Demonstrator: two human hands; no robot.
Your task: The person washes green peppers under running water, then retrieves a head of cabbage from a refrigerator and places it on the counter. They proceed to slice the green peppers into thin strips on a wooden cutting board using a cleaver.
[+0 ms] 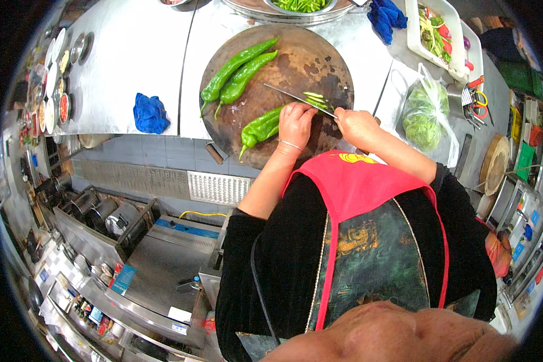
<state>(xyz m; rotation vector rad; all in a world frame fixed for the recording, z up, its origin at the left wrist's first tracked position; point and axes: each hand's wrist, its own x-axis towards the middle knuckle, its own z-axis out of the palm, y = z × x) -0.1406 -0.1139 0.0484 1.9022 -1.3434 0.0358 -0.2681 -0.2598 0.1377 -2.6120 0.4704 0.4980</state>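
Note:
A round wooden chopping block [294, 68] stands before me. My left hand [296, 122] presses a long green pepper [261, 126] against it, fingertips at the cut end. My right hand [354, 126] grips a knife, whose blade [298, 99] runs from the hand up and left across the block, close beside my left fingertips. Thin cut slices of green pepper [314, 97] lie just beyond the blade. Two whole long green peppers [237, 70] [248, 77] lie side by side at the block's upper left. The knife's handle is hidden in my fist.
A metal bowl of cut green pepper [301, 5] is beyond the block. Blue cloths [150, 113] [387, 20] lie on both sides. At right are a bag of greens [426, 115], a tub of vegetables [436, 40] and a metal holder with scissors [464, 102]. Small bowls [64, 108] stand far left.

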